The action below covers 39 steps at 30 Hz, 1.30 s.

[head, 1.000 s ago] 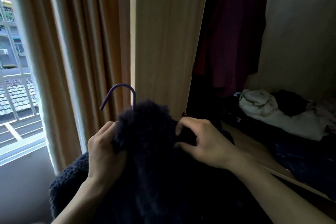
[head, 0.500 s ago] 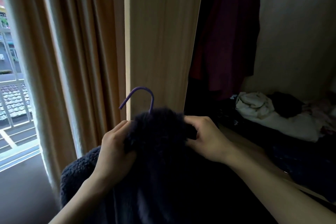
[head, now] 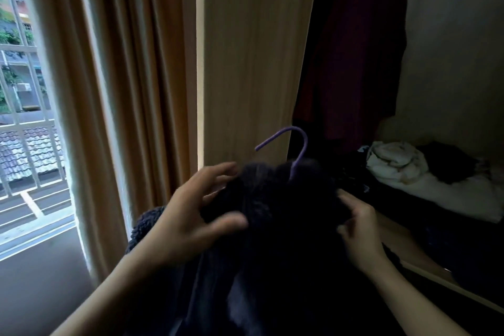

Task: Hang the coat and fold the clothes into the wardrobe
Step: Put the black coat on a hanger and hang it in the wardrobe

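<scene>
A dark fuzzy coat (head: 286, 226) sits on a purple hanger, whose hook (head: 297, 139) sticks up above the collar. My left hand (head: 191, 215) lies against the coat's left shoulder with fingers spread and thumb on the fabric; it is blurred. My right hand (head: 360, 232) grips the coat's right shoulder with curled fingers. The coat is in front of the wardrobe's wooden side panel (head: 256, 63), at the edge of the open compartment. A rumpled white garment (head: 395, 163) and dark clothes lie on the wardrobe shelf (head: 403, 243).
A dark red garment (head: 354, 49) hangs inside the wardrobe at the left of the opening. Beige curtains (head: 122, 90) hang to the left of the wardrobe. A barred window (head: 24, 117) is at the far left.
The coat and hanger have shifted right, toward the wardrobe opening. My left hand's fingers have loosened from a grip to a spread pose. My right hand has slid down the right shoulder.
</scene>
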### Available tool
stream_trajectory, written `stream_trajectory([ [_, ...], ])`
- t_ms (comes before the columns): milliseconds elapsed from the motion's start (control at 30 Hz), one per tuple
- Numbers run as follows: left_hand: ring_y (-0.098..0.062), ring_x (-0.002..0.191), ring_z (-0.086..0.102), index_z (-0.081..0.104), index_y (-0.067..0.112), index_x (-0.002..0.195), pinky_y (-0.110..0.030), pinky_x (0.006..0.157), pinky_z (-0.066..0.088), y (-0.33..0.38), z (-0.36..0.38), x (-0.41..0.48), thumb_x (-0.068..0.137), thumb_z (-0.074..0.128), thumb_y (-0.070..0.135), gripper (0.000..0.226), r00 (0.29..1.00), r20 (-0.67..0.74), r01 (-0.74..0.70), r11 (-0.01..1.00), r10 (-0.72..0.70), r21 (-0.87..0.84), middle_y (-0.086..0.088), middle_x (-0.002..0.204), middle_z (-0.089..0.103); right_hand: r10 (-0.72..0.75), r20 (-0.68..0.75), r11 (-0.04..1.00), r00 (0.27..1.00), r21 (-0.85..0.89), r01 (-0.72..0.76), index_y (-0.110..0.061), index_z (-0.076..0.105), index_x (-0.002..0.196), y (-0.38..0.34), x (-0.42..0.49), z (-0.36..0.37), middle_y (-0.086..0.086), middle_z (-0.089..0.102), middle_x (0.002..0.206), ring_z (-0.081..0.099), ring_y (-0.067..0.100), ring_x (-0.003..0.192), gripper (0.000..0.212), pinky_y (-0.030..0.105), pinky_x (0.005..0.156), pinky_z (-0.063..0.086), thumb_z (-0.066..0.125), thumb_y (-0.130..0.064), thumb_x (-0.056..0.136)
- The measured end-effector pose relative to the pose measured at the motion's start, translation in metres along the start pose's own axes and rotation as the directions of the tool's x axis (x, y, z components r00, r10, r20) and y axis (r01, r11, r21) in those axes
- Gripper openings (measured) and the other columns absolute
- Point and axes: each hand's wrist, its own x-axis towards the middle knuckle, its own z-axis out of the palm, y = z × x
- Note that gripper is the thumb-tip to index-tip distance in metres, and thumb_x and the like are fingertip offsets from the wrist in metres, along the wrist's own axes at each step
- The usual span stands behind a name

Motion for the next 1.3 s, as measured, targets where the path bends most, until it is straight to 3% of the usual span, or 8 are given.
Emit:
stream_trajectory([
  [67, -0.014, 0.125, 0.059, 0.055, 0.021, 0.134, -0.036, 0.100, 0.050, 0.004, -0.011, 0.005, 0.096, 0.060, 0.036, 0.042, 0.999, -0.032, 0.025, 0.996, -0.028, -0.088, 0.001, 0.128, 0.066, 0.036, 0.016, 0.997, 0.999, 0.070, -0.038, -0.062, 0.064, 0.105, 0.002, -0.003, -0.005, -0.037, 0.065, 0.103, 0.057, -0.018, 0.103, 0.098, 0.001, 0.083, 0.041, 0.039, 0.016, 0.050],
  [167, -0.010, 0.113, 0.063, 0.066, 0.022, 0.120, -0.025, 0.093, 0.051, -0.002, -0.035, 0.006, 0.089, 0.065, -0.003, 0.040, 0.993, 0.004, -0.114, 0.947, 0.118, 0.301, 0.009, 0.119, 0.065, 0.059, -0.009, 0.994, 0.998, 0.092, -0.058, -0.070, 0.059, 0.103, 0.000, -0.001, -0.009, -0.042, 0.062, 0.104, 0.058, -0.018, 0.101, 0.100, 0.001, 0.083, 0.042, 0.037, 0.009, 0.046],
  [300, 0.000, 0.089, 0.056, 0.064, 0.036, 0.116, -0.023, 0.074, 0.047, -0.022, -0.050, -0.008, 0.075, 0.081, 0.010, 0.051, 0.995, 0.069, -0.100, 0.735, 0.072, 0.671, 0.024, 0.098, 0.057, 0.058, -0.024, 0.993, 0.998, 0.102, -0.055, -0.070, 0.059, 0.103, -0.007, 0.000, -0.010, -0.041, 0.062, 0.104, 0.058, -0.019, 0.100, 0.099, 0.000, 0.078, 0.043, 0.036, 0.010, 0.049],
  [500, -0.011, 0.070, 0.048, 0.061, 0.030, 0.085, -0.030, 0.055, 0.041, -0.030, -0.027, -0.020, 0.085, 0.058, 0.028, 0.003, 0.970, -0.093, -0.102, 0.729, 0.223, 0.677, 0.020, 0.079, 0.047, 0.022, -0.064, 0.998, 0.998, 0.064, -0.017, -0.055, 0.067, 0.093, -0.006, 0.002, -0.004, -0.018, 0.062, 0.098, 0.056, -0.022, 0.095, 0.092, -0.003, 0.080, 0.039, 0.036, 0.019, 0.048],
  [667, -0.028, 0.075, 0.056, 0.073, 0.007, 0.085, -0.037, 0.058, 0.047, -0.037, -0.012, -0.026, 0.091, 0.053, 0.028, 0.030, 0.931, -0.198, -0.047, 0.638, 0.308, 0.769, -0.002, 0.087, 0.065, 0.080, -0.027, 0.993, 0.996, 0.089, -0.077, -0.044, 0.071, 0.095, 0.000, 0.004, -0.009, -0.012, 0.070, 0.097, 0.066, 0.003, 0.095, 0.072, 0.019, 0.080, 0.052, 0.042, 0.006, 0.053],
  [900, -0.030, 0.080, 0.059, 0.076, 0.000, 0.091, -0.041, 0.065, 0.049, -0.037, 0.007, -0.024, 0.091, 0.062, 0.015, 0.020, 0.863, -0.195, -0.176, 0.640, 0.465, 0.748, -0.006, 0.088, 0.070, 0.247, -0.037, 0.952, 0.968, 0.195, -0.235, -0.076, 0.059, 0.082, -0.011, -0.004, -0.012, -0.044, 0.063, 0.090, 0.060, -0.019, 0.092, 0.074, 0.003, 0.078, 0.045, 0.041, -0.007, 0.063],
  [1000, -0.031, 0.075, 0.058, 0.074, 0.000, 0.087, -0.042, 0.063, 0.049, -0.033, 0.022, -0.019, 0.097, 0.058, 0.012, 0.023, 0.856, -0.159, -0.223, 0.630, 0.492, 0.743, -0.006, 0.081, 0.065, 0.333, -0.010, 0.919, 0.943, 0.226, -0.323, -0.062, 0.069, 0.086, -0.008, -0.011, -0.002, -0.023, 0.071, 0.100, 0.065, -0.003, 0.100, 0.056, 0.022, 0.089, 0.054, 0.040, -0.017, 0.069],
  [1300, -0.026, 0.064, 0.044, 0.049, 0.004, 0.057, -0.044, 0.052, 0.039, -0.019, 0.063, -0.013, 0.084, 0.040, -0.007, 0.030, 0.869, -0.162, -0.265, 0.717, 0.467, 0.645, -0.008, 0.067, 0.048, 0.461, -0.008, 0.836, 0.887, 0.340, -0.431, -0.014, 0.068, 0.084, -0.013, -0.007, 0.017, 0.001, 0.069, 0.086, 0.065, -0.008, 0.073, 0.038, 0.005, 0.065, 0.046, 0.044, 0.013, 0.093],
])
